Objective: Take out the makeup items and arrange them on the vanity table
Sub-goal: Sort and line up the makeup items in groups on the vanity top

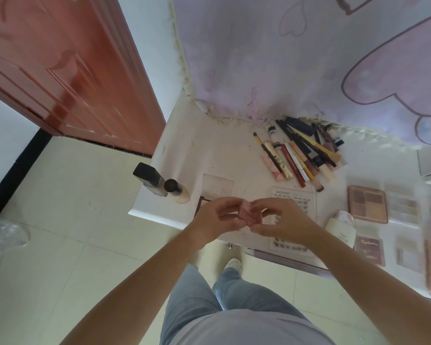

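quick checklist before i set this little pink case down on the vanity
1. Hold on the pink case: both the left hand and the right hand pinch it. Ok.
2. Case shut: its lid state is hidden by the fingers. Cannot tell.
3. Free spot on the vanity table: bare surface left of the pencil pile. Ok.
4. Directly below the hands: the lash tray lies there, so shift aside. Not ok.
5. Foundation bottles stand at the table's left edge, easy to knock. Not ok.
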`<action>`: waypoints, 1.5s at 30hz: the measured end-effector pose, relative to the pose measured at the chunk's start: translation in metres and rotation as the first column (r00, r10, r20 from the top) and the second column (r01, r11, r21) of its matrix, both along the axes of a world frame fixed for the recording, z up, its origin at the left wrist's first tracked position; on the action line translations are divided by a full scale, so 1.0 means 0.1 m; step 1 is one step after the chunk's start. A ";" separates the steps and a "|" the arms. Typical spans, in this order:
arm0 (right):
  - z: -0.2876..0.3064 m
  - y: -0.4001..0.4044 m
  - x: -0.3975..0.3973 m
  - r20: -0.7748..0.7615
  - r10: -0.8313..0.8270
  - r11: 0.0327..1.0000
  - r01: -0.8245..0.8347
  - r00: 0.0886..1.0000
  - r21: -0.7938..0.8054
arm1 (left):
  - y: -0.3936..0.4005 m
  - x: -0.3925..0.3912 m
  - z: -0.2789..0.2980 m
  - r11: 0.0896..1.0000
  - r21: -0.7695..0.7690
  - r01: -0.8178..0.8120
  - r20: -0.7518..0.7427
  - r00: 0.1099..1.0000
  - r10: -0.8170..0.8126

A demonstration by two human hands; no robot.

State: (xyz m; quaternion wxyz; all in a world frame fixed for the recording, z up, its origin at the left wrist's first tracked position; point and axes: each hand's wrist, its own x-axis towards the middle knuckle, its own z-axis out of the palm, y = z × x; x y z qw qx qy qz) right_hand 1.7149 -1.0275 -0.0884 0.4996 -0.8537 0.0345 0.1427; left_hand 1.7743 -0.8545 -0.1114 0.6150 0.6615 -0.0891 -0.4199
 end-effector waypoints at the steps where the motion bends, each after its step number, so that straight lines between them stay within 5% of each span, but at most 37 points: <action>1: 0.01 0.00 -0.01 -0.010 -0.028 0.999 0.028 1.000 0.025 | -0.01 0.00 0.02 1.000 -0.024 -0.011 -0.033 0.999 0.010; 16: -0.17 -0.10 0.04 -0.265 -0.211 0.943 0.267 0.941 0.198 | 0.02 -0.04 -0.06 1.000 -0.017 -0.019 -0.105 0.994 0.017; 19: -0.23 -0.15 0.10 -0.273 -0.179 0.977 0.203 0.945 0.065 | 0.00 -0.09 -0.14 0.991 0.122 -0.046 -0.018 0.999 0.049; 22: -0.33 -0.13 0.13 -0.254 -0.164 0.984 0.139 0.953 -0.115 | -0.06 -0.20 -0.25 0.927 0.355 -0.119 0.229 0.973 0.037; 25: -0.43 -0.11 0.18 -0.247 -0.206 0.977 0.184 0.947 -0.111 | -0.11 -0.31 -0.35 0.869 0.463 -0.177 0.365 0.931 -0.004; 38: -0.53 -0.08 0.38 -0.271 -0.201 0.979 0.200 0.941 -0.033 | -0.18 -0.47 -0.52 0.767 0.615 -0.183 0.397 0.913 -0.100; 45: -0.39 -0.21 0.20 -0.065 -0.272 0.951 0.258 0.960 -0.173 | -0.13 -0.47 -0.53 0.766 0.612 -0.198 0.467 0.872 -0.148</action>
